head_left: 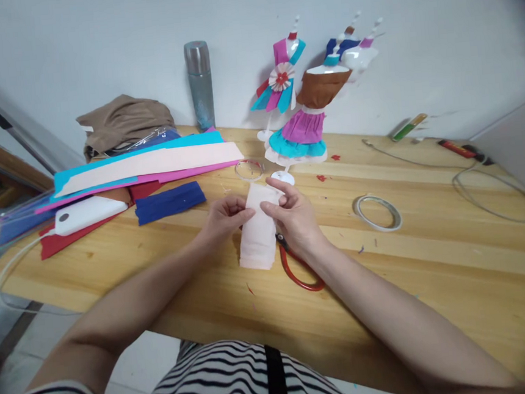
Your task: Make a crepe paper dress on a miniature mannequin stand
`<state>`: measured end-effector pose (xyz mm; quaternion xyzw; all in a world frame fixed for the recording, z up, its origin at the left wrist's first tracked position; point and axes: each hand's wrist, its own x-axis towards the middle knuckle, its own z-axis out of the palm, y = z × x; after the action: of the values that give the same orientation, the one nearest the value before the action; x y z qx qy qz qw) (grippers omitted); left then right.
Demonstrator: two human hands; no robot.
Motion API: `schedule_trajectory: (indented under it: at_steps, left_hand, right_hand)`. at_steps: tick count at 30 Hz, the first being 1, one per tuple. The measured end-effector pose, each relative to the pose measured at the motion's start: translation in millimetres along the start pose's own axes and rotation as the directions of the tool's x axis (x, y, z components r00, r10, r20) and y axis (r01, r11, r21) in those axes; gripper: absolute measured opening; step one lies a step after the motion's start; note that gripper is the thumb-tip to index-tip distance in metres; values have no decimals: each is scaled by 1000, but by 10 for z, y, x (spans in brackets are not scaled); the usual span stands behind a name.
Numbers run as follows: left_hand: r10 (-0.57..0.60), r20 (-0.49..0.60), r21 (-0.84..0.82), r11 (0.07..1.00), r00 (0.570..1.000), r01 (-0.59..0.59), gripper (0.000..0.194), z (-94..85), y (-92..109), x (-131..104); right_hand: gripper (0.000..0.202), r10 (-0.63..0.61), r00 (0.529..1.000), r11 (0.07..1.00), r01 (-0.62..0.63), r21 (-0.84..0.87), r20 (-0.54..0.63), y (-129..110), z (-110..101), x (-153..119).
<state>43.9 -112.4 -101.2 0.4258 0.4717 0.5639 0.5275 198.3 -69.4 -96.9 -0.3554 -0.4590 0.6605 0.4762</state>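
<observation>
A folded strip of pale pink crepe paper [259,237] is held up between my two hands, just over the wooden table. My left hand [231,215] pinches its left edge with the thumb on top. On the other side, my right hand [291,213] grips the right edge, thumb across the front and fingers behind. Below my right hand lies a pair of scissors [287,268] with red handles; the hand and paper cover its blades. A folded blue paper piece [170,202] rests left of my left hand.
Layered coloured paper strips [149,166] and a white power bank [90,214] with a cable lie left. A steel flask [200,86] stands behind. Small mannequins in paper dresses [302,126] stand at the back. Rightward are a tape roll [378,213] and a loose cable [487,195].
</observation>
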Motion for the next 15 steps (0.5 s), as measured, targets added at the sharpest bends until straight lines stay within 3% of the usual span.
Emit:
schedule_trajectory:
  at_steps: [3,6,9,15]
  left_hand:
    - [-87,139,-13,996,987,90,47,-1,21,-15]
    - [-193,264,34,981,945,191,49,0,28,-32]
    - [-233,258,86,972,938,218,51,2,23,-45]
    - [-194,250,94,980,949,175,52,-26,110,-53]
  right_hand:
    - [36,-29,999,1000,29,-8,-17,-20,-11,5]
    - [27,-85,995,996,83,-37,-51,-69,-34,28]
    - [27,-99,992,995,97,-33,-77,-127,-56,56]
    - [36,-52,997,999,51,-17,-48,-203,-64,58]
